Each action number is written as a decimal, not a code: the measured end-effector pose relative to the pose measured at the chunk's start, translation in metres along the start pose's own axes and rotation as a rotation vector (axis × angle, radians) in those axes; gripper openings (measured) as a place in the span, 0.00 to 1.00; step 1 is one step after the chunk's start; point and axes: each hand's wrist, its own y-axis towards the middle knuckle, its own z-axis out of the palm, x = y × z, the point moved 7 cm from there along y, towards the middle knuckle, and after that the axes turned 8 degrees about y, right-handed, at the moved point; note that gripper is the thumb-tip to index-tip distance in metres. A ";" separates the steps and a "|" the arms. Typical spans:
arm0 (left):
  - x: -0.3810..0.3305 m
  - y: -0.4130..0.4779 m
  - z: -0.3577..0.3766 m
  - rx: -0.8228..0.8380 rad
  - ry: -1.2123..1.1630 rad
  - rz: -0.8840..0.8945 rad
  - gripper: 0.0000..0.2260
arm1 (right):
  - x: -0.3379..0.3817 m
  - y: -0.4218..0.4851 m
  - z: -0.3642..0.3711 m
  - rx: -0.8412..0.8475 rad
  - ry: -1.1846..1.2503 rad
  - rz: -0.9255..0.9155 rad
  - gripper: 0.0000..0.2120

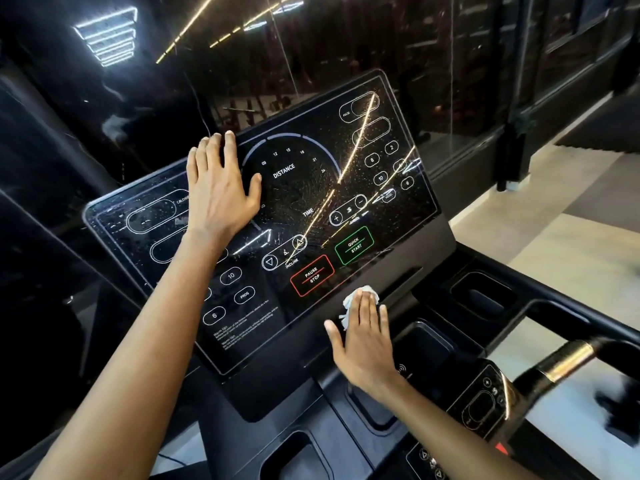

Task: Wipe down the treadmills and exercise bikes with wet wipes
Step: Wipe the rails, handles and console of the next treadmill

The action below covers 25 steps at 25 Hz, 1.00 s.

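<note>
A black treadmill console panel (311, 209) fills the middle of the head view, glossy, tilted and speckled with droplets and streaks. My left hand (218, 188) lies flat on its upper left part, fingers straight, reaching the top edge. My right hand (363, 337) presses a crumpled white wet wipe (353, 301) against the panel's lower edge, just below the red PAUSE STOP button (311, 275). The fingers are straight over the wipe, which pokes out past the fingertips and to the left.
Below the panel sit black cup-holder recesses (481, 299) and a tray. A handlebar with a gold band (568, 358) and small side controls (485, 400) lies at lower right. Dark glass walls rise behind the console; pale floor shows at right.
</note>
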 end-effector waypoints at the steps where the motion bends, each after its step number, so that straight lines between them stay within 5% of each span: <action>1: 0.001 -0.001 0.000 0.000 0.004 0.002 0.34 | -0.007 0.008 -0.004 -0.007 0.017 0.036 0.44; 7: 0.002 -0.002 -0.002 -0.012 0.003 0.019 0.33 | -0.027 0.051 -0.027 0.016 0.155 0.249 0.43; 13: 0.003 0.000 -0.002 -0.006 -0.012 0.016 0.33 | 0.023 0.050 -0.023 -0.150 0.209 -0.189 0.40; 17: 0.009 0.002 -0.006 0.012 -0.009 0.056 0.34 | 0.041 0.089 -0.048 -0.256 0.393 -0.093 0.40; 22: 0.016 0.007 -0.008 0.036 -0.035 0.096 0.34 | 0.114 0.119 -0.081 -0.338 0.288 -0.398 0.36; 25: 0.024 0.010 -0.004 0.112 -0.107 0.141 0.35 | 0.123 0.150 -0.103 -0.411 0.382 -0.260 0.36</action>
